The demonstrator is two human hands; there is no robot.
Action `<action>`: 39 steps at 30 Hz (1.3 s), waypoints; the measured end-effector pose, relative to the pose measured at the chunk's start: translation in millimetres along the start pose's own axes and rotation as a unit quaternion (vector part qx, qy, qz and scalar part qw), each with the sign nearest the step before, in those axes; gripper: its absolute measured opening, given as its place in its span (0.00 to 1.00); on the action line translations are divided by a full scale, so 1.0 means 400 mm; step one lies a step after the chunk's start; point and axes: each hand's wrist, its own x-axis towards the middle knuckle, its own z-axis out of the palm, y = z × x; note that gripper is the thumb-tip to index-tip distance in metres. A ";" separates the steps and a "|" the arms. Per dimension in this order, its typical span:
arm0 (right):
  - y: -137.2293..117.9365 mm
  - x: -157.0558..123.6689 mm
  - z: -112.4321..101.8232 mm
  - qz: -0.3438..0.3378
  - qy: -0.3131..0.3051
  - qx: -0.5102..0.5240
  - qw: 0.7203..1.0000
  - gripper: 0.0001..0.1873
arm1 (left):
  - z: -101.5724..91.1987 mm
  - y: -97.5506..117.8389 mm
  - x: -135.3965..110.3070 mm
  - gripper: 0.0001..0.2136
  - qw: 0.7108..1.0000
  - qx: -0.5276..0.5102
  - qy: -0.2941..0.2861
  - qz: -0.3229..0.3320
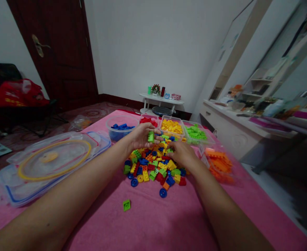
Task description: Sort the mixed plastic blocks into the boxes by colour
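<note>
My left hand (140,136) is above the far left of a mixed pile of toy building blocks (153,164), its palm turned inward. A green building block (151,136) rests against its fingers. At the right side of the pile, my right hand (181,152) reaches down with curled fingers. Some green shows by its fingertips, but I cannot make out whether it is gripped. The pile mixes red, yellow, blue, green and orange pieces, with blue wheels (163,192) at its near edge. One green block (126,205) lies apart on the pink cloth (153,223).
Behind the pile stand containers of blue (120,134), red (149,121), yellow (172,127) and green pieces (196,134). An orange-filled container (218,165) is at the right. Clear lids (54,160) are stacked left. Beyond are a white shelf (161,99) and a desk (226,118).
</note>
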 end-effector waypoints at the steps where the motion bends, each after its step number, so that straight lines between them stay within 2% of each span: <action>1: 0.003 0.002 -0.002 0.003 0.001 0.005 1.000 0.17 | -0.001 0.003 -0.006 0.16 0.999 0.030 0.001 0.010; 3: 0.012 0.004 -0.013 0.000 0.011 0.020 1.000 0.17 | 0.002 0.008 -0.021 0.16 0.987 0.153 -0.022 0.033; 4: 0.017 0.004 -0.022 -0.008 0.018 0.026 0.999 0.17 | 0.008 0.010 -0.030 0.14 0.970 0.234 -0.054 0.038; 6: 0.022 -0.001 -0.045 -0.027 0.023 0.030 0.999 0.15 | 0.026 0.011 -0.048 0.11 0.907 0.397 -0.138 0.025; 8: 0.020 -0.014 -0.072 -0.049 -0.007 0.023 0.999 0.11 | 0.053 0.009 -0.064 0.11 0.827 0.533 -0.175 0.002; 12: -0.015 -0.059 -0.112 -0.096 -0.129 -0.009 0.987 0.11 | 0.121 -0.008 -0.081 0.12 0.696 0.713 -0.081 0.026; 14: -0.042 -0.078 -0.119 -0.123 -0.154 -0.022 0.980 0.11 | 0.150 -0.018 -0.084 0.11 0.653 0.755 -0.052 0.030; 16: -0.067 -0.090 -0.118 -0.150 -0.148 -0.035 0.977 0.14 | 0.167 -0.024 -0.085 0.10 0.636 0.770 -0.049 0.026; 17: -0.076 -0.093 -0.115 -0.159 -0.142 -0.044 0.976 0.17 | 0.168 -0.025 -0.085 0.09 0.636 0.769 -0.055 0.025; 19: -0.087 -0.094 -0.107 -0.167 -0.135 -0.055 0.975 0.19 | 0.154 -0.020 -0.084 0.07 0.661 0.745 -0.086 0.021; 22: -0.089 -0.091 -0.094 -0.174 -0.148 -0.041 0.973 0.17 | 0.103 -0.001 -0.078 0.04 0.736 0.664 -0.131 0.008; 24: -0.089 -0.090 -0.086 -0.186 -0.150 -0.022 0.971 0.16 | 0.064 0.015 -0.072 0.05 0.787 0.603 -0.132 0.010; 28: -0.104 -0.094 -0.078 -0.176 -0.130 -0.029 0.975 0.14 | 0.015 0.026 -0.052 0.04 0.885 0.463 -0.046 0.004; 30: -0.114 -0.097 -0.077 -0.161 -0.126 -0.040 0.978 0.13 | 0.008 0.018 -0.035 0.05 0.939 0.344 0.011 0.006; 32: -0.122 -0.100 -0.078 -0.155 -0.127 -0.048 0.978 0.13 | 0.006 0.006 -0.016 0.07 0.978 0.199 0.058 0.012; 35: -0.128 -0.105 -0.080 -0.156 -0.132 -0.056 0.977 0.14 | 0.001 -0.006 0.008 0.14 0.996 0.005 0.094 0.003; 37: -0.127 -0.106 -0.080 -0.153 -0.136 -0.060 0.977 0.13 | -0.005 -0.008 0.016 0.17 0.993 -0.085 0.087 -0.006; 39: -0.117 -0.102 -0.078 -0.160 -0.141 -0.058 0.975 0.12 | -0.011 -0.009 0.019 0.16 0.987 -0.143 0.070 -0.008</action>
